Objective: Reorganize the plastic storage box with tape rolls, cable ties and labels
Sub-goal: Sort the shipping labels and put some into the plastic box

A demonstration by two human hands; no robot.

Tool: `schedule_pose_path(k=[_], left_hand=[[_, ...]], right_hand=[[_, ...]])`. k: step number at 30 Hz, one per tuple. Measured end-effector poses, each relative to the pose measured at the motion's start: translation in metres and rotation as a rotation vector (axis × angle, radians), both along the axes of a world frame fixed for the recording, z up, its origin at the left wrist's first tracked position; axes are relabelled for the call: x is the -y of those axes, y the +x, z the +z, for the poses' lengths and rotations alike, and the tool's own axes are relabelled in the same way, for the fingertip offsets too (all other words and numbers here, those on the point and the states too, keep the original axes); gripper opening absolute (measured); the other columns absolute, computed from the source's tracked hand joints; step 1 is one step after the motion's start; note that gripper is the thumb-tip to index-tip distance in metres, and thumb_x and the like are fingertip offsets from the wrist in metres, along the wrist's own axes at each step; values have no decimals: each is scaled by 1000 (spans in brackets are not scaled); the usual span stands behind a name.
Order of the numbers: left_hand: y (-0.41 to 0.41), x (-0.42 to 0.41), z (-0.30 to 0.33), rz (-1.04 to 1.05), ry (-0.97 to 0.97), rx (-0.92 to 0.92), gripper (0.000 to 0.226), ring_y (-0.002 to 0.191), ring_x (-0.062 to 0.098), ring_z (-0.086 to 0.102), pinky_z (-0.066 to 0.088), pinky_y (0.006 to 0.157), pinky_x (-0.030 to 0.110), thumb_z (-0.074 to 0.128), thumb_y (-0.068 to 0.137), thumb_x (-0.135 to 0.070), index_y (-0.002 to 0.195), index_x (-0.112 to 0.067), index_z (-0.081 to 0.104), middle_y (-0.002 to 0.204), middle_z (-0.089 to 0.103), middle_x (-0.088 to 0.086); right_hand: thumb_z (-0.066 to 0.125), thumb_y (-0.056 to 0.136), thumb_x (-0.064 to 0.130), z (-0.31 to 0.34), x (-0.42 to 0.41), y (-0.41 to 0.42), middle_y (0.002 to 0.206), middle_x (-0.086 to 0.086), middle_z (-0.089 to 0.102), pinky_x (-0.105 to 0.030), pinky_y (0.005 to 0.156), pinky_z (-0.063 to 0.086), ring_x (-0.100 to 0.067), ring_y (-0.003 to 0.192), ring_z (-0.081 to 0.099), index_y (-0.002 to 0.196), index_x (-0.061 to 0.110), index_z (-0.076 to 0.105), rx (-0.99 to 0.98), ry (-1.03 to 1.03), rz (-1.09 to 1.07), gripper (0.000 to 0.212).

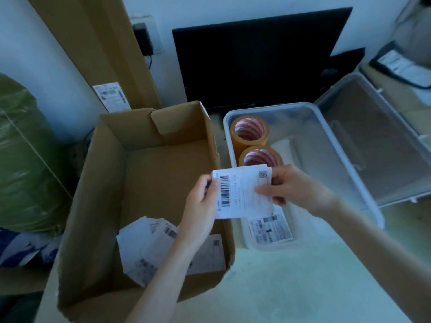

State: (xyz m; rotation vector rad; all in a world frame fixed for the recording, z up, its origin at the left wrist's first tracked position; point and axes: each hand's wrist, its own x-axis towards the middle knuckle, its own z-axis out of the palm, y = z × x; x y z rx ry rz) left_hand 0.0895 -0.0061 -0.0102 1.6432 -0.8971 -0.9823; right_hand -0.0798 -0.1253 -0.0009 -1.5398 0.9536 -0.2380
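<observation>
Clear plastic storage box [363, 192], lid off, two tan tape rolls [249, 134] flat at its 11 o'clock corner, label [270, 228] at 7 o'clock, barcoded label [242, 194] held above

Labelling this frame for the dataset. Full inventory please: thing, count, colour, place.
plastic storage box: 1, clear, right of centre, open
tape rolls: 2, tan with red-and-white cores, far left end of the box
label in box: 1, white, near end of the box floor
held label: 1, white with barcode, above the box's near left edge
cardboard box: 1, brown, left, open
loose labels: a pile, white, near corner of the cardboard box
lid: 1, clear, right of the storage box
monitor: 1, black, behind
left hand: pinches the label's left edge
right hand: pinches its right edge
</observation>
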Motion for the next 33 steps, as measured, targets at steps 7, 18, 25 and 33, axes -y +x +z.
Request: schedule_pose_path(k=[7,18,25,33], left_hand=[[1,12,-24,58,37,112,19,76,-1,59,48,68,9,41,100,-24,103,-29,60,87,65,-7],[7,11,-36,155,93,101,24,79,3,61,46,71,17,42,100,-17,94,-28,62,88,65,-5],[9,3,-39,128,118,107,24,86,9,61,46,75,20,43,99,-16,96,-28,63,92,65,-4],[16,-3,-31,45,97,149,24,84,3,62,47,74,17,43,99,-16,99,-28,64,92,67,-7]], right_hand=[[66,85,2,-43,44,-43,63,2,67,-18,48,46,-8,50,56,80,10,68,-228,226,145,11],[68,85,4,-112,55,-23,85,-21,68,-28,56,59,-20,55,68,117,-2,54,-700,247,302,35],[69,85,6,-103,55,-23,121,-20,62,-32,70,61,-25,78,73,141,10,38,-726,253,350,64],[64,86,3,-38,38,-34,102,-17,68,-26,73,52,-20,85,64,107,10,63,-429,15,260,22]])
